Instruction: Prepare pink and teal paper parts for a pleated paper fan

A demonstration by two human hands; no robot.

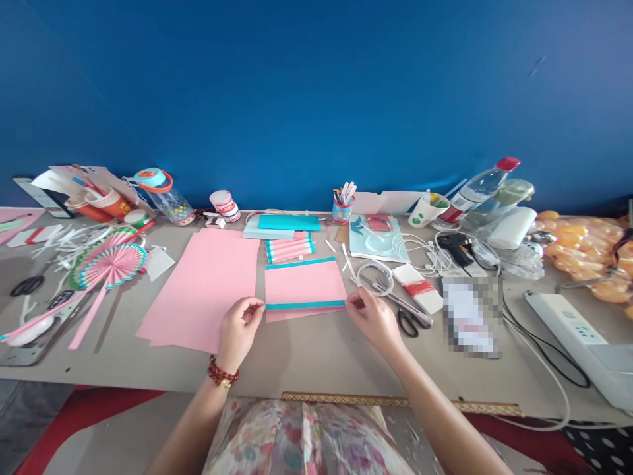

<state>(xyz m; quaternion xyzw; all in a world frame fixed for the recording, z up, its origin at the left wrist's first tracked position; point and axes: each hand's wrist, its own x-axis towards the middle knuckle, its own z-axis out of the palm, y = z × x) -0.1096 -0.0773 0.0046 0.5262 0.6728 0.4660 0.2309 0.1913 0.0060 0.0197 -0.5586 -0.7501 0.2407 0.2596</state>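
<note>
Both hands' fingers are pinched shut on one teal strip [304, 305]: left hand [240, 330] at its 9 o'clock end, right hand [376, 320] at 3, equally near. The strip runs 9 to 3 along one small pink sheet [304, 284] mid-table [316, 359]. A second strip [301, 263] lies at 12, one large pink sheet [202, 290] at 9.

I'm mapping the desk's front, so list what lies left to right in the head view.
Fan → left hand → teal-edged sheet → right hand → scissors → power strip.
</note>
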